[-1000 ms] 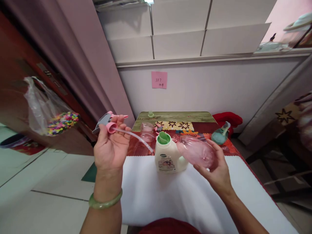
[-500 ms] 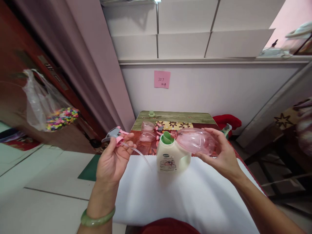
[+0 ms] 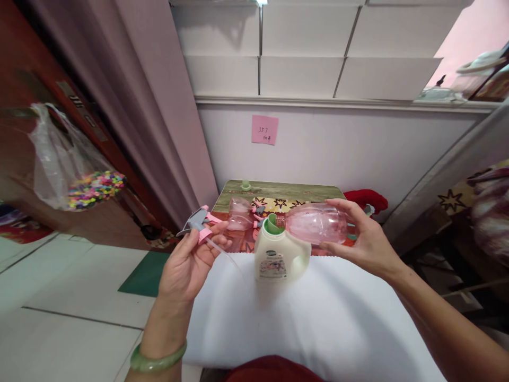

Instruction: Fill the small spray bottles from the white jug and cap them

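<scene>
My left hand is closed on a pink and grey spray head whose clear tube trails down to the right. My right hand grips an empty pink plastic bottle, held on its side with its neck over the green-lined mouth of a white detergent jug. The jug stands upright on a white cloth between my hands. A green bangle sits on my left wrist.
Behind the jug lies a second pink spray bottle on a patterned cloth, with a small green cap on the wooden table's far edge. A bag of coloured beads hangs at the left. A pink note is stuck on the wall.
My right hand lifted the pink bottle and turned it level, its neck now at the jug's mouth. My left hand lowered the spray head and moved it slightly right.
</scene>
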Available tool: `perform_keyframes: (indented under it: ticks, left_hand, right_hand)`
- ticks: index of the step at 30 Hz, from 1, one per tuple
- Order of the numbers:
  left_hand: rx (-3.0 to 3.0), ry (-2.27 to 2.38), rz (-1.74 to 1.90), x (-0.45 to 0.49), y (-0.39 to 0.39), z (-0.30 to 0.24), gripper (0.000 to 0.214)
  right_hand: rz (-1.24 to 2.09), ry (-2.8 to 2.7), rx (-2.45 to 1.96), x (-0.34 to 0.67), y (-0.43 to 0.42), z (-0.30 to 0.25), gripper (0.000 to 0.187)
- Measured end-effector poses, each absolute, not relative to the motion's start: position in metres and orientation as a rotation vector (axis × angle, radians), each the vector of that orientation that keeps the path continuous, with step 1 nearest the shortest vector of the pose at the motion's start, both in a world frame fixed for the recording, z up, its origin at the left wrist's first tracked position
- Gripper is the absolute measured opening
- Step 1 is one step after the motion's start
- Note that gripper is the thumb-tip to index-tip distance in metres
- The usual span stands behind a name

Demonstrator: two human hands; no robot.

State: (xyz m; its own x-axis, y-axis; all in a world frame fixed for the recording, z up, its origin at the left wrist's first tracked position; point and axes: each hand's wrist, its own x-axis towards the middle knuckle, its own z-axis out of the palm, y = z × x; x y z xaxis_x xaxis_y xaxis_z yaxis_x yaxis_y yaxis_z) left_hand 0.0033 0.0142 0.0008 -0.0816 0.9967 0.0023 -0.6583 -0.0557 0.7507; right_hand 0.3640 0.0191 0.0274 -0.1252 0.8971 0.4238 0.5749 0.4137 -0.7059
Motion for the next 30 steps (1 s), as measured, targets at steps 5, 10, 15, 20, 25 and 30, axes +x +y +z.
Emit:
perform_keyframes:
  ticks: [5,10,15,20,25,30]
  left_hand:
    - [0.640,0.700,1.558,0.001,0.015,-0.005,0.020]
    - [0.600,0.732,1.584,-0.001,0.017,-0.010,0.036]
    - [0.592,0.768,1.565,-0.002,0.018,-0.012,0.032]
    - [0.523,0.799,1.562,-0.003,0.017,-0.013,0.019]
    - [0.453,0.792,1.583,0.000,0.017,-0.011,0.004]
    - [0.407,0.794,1.579,0.001,0.019,-0.011,0.006]
  right_hand:
    - [0.426,-1.897,-1.283,0.367,0.023,0.039,0.077]
    - [0.382,-1.963,-1.265,0.367,0.026,0.048,0.077]
    - [0.355,-1.999,-1.268,0.366,0.026,0.056,0.074]
    - [0.314,-2.047,-1.239,0.366,0.028,0.065,0.073]
    - [0.229,-2.125,-1.202,0.365,0.031,0.075,0.071]
    - [0.160,-2.197,-1.167,0.364,0.032,0.083,0.073]
